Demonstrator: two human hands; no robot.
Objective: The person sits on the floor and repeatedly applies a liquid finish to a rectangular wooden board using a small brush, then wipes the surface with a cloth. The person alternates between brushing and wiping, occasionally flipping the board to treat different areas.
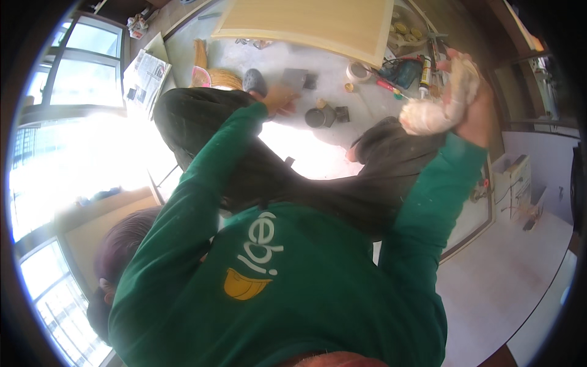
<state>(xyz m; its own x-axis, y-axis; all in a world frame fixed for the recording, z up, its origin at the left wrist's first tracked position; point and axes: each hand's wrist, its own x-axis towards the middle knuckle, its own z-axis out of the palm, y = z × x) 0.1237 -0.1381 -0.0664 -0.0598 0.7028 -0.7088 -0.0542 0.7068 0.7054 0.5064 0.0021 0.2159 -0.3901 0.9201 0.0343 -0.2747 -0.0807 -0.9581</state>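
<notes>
My left hand reaches past my left knee, low over the pale floor, its fingers stretched out with nothing visible in them. Dark grey square pieces lie just beyond it. To its right are a small dark round tin and a black square pad. My right hand is raised at the far right, its fingers curled around a crumpled cream cloth. Part of that cloth covers the palm and hides some fingers. A sealant tube and a red-handled tool lie left of this hand.
A large pale wooden panel spans the far side. A straw broom lies by my left foot. A white tub and several small tins stand farther right. Another person's head is close at my left.
</notes>
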